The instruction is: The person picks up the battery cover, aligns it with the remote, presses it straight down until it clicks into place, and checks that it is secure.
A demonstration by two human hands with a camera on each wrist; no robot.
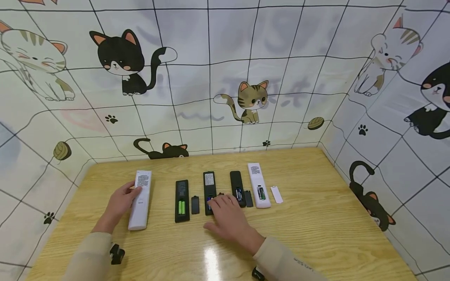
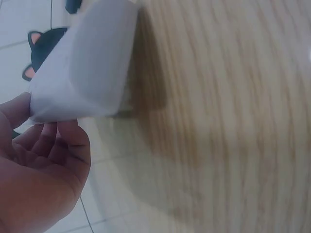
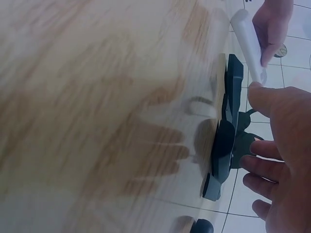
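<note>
My left hand [image 1: 121, 203] holds a white remote control [image 1: 140, 210] by its side edge, thumb on top, at the left of the table. The remote lies back side up with a printed label, and no battery bay shows on it. In the left wrist view its rounded end [image 2: 102, 58] appears raised off the wood. My right hand [image 1: 230, 220] hovers palm down, fingers extended, over the lower part of the middle black remote [image 1: 209, 185]. It partly hides that remote's batteries and a small dark piece beside it. The right wrist view shows nothing in those fingers [image 3: 265, 167].
A black remote [image 1: 182, 191] with green batteries lies beside its loose cover [image 1: 195, 205]. Farther right are another opened black remote [image 1: 236, 179] with its cover [image 1: 249, 199], and an opened white remote [image 1: 258, 181] with a white cover [image 1: 276, 194]. Cat-print cloth [image 1: 190, 86] surrounds the table.
</note>
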